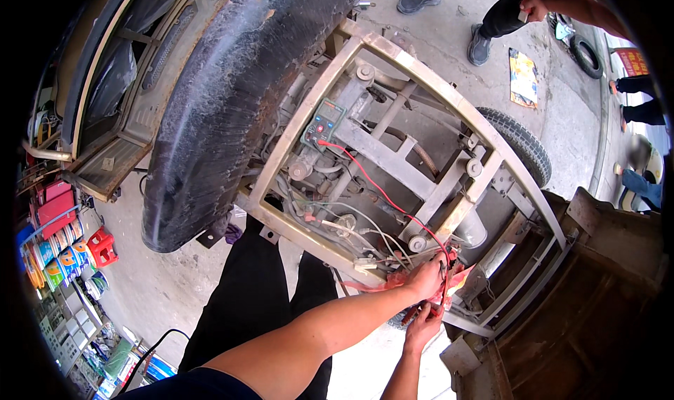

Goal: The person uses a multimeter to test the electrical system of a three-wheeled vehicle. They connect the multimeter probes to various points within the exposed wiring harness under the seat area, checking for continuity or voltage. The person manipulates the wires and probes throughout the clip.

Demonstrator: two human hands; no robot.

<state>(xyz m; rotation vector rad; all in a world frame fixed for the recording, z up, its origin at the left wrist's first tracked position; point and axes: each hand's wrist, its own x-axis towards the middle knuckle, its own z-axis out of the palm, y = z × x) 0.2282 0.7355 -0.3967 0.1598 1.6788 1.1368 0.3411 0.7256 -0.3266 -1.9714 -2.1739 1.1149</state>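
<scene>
My left hand (425, 278) is closed at the lower right corner of a tan metal frame, its fingertips among red wires and red wrapping; what it grips is hidden. Just below it, my right hand (423, 325) is closed around the end of a red test lead (382, 193). That lead runs across the frame from a green multimeter (327, 117), which rests on the frame's upper left part. Crumpled red and yellow plastic (460, 279) lies beside my fingers.
A long dark scuffed seat or cover (217, 98) stands left of the tan frame (453, 105). A tyre (516, 143) is at its right, with a rusty brown body panel (583, 302) below. Two people's legs show at the top. Shelved goods and a red stool (102, 247) are at left.
</scene>
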